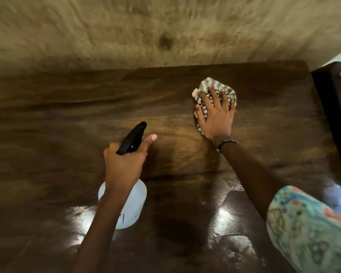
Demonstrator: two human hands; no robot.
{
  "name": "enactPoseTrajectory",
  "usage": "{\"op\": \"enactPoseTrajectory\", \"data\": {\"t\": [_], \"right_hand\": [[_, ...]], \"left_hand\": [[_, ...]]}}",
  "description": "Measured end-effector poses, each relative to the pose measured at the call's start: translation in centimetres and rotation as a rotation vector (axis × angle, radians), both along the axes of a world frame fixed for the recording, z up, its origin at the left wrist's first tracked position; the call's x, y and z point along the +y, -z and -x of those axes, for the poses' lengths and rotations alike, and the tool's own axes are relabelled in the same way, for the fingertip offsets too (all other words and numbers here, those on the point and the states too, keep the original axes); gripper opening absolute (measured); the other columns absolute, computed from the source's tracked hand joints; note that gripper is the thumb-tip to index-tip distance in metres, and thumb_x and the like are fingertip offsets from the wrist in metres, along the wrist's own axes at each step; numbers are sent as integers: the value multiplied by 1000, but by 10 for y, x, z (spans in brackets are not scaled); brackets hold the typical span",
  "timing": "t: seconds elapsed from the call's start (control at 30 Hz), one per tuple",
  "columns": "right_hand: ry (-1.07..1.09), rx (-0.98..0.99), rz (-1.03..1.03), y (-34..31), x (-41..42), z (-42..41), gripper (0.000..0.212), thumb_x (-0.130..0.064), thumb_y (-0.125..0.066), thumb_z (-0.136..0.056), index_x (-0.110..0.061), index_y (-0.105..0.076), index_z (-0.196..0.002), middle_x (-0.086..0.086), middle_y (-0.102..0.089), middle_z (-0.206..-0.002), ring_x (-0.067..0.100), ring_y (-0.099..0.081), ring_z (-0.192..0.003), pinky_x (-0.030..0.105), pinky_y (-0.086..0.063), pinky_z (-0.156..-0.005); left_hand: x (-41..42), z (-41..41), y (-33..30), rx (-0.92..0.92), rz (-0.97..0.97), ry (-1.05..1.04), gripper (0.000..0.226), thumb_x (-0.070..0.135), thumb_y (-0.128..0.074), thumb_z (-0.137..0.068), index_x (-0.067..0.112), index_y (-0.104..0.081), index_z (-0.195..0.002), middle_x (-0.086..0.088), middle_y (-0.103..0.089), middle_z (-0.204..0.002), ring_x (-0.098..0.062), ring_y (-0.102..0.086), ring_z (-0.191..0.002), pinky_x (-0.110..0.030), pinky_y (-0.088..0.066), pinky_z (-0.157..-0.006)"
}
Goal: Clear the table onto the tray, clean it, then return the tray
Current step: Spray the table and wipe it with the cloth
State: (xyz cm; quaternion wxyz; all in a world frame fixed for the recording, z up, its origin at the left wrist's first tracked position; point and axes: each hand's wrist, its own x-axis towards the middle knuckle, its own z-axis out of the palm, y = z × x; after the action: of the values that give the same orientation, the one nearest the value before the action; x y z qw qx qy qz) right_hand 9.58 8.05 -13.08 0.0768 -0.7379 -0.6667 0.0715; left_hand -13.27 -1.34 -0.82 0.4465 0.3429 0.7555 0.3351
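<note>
Head view: the right hand (215, 115) lies flat, fingers spread, pressing a striped cloth (215, 89) onto the dark wooden desk (67, 119), toward its far right part. The left hand (124, 162) is curled round the neck of a white spray bottle (132, 205) with a black trigger head (132, 137), held over the near middle of the desk.

The black tray (331, 115) sits at the right edge, near the cloth, with blurred things on it that I cannot make out. A wide wipe to the right could knock it, or push it off if it overhangs. The near surface shines wet; the cloth may only smear that about, and a wet sleeve (307, 223) or forearm dragging through it is likely. The bottle's nozzle points forward and right, so a stray squeeze would probably wet the right wrist.

The far edge runs just beyond the cloth, so there is little room forward. Leftward the desk shows the most room.
</note>
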Motion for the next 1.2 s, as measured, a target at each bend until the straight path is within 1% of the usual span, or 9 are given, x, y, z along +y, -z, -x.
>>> {"op": "enactPoseTrajectory", "data": {"t": [0.2,0.3,0.4,0.53,0.67,0.77,0.9,1.03,1.2], "right_hand": [[-17,4,-6,5,43,86,50,-50,-37,-95,-36,-38,-143,-5,-28,-157,30,-18,-146,56,-10,-117],[-46,3,-19,7,56,141,50,-50,-37,-95,-36,-39,-143,-5,-28,-157,30,-19,-146,55,-11,-116],[-82,-1,-28,7,65,198,50,-50,-36,-95,-36,-39,-142,-5,-29,-156,30,-20,-145,55,-11,-116],[-133,-9,-17,8,71,277,50,-50,-35,-95,-36,-37,-143,-6,-26,-158,30,-18,-146,55,-9,-116],[-168,-12,-11,8,73,344,50,-51,-34,-95,-37,-36,-144,-6,-24,-158,30,-17,-146,56,-8,-116],[-200,3,-2,7,71,397,50,-50,-33,-96,-37,-35,-144,-6,-23,-158,30,-15,-146,56,-6,-115],[-252,24,-4,6,69,463,49,-50,-33,-96,-37,-35,-144,-6,-22,-159,31,-14,-147,56,-4,-116],[-337,20,8,4,66,526,48,-50,-32,-97,-37,-37,-143,-6,-22,-159,31,-15,-146,56,-5,-116],[-493,-1,-9,2,41,577,47,-49,-31,-97,-35,-39,-141,-5,-27,-157,29,-18,-146,55,-9,-116]], "left_hand": [[10,68,1,-13,21,1,31,54,-76,-64,27,-64,-73,-12,-68,-80,-6,-58,-54,-18,-42,-51],[9,109,0,-41,17,-70,30,50,-80,-63,27,-60,-65,-10,-70,-73,-6,-59,-51,-24,-41,-55],[5,149,1,-21,41,-95,33,52,-80,-62,26,-61,-70,-13,-70,-81,-17,-65,-64,-25,-43,-56],[-6,209,2,-2,24,-148,33,49,-81,-62,28,-56,-60,-12,-70,-69,-6,-55,-43,-21,-40,-47],[-20,264,1,-22,35,-176,25,52,-80,-61,35,-63,-54,-10,-70,-72,-11,-54,-51,-27,-41,-59],[-31,306,0,-16,31,-206,28,51,-80,-62,31,-59,-61,-11,-70,-75,-9,-49,-44,-27,-39,-57],[-45,348,0,-28,23,-251,22,52,-79,-61,38,-62,-64,-11,-69,-75,-12,-52,-48,-24,-40,-53],[-61,383,3,-17,31,-285,30,55,-78,-58,32,-62,-69,-7,-69,-82,-12,-59,-57,-25,-42,-57],[-77,410,9,20,32,-310,41,60,-75,-54,29,-54,-71,-1,-69,-71,-6,-59,-48,-21,-42,-51]]}}
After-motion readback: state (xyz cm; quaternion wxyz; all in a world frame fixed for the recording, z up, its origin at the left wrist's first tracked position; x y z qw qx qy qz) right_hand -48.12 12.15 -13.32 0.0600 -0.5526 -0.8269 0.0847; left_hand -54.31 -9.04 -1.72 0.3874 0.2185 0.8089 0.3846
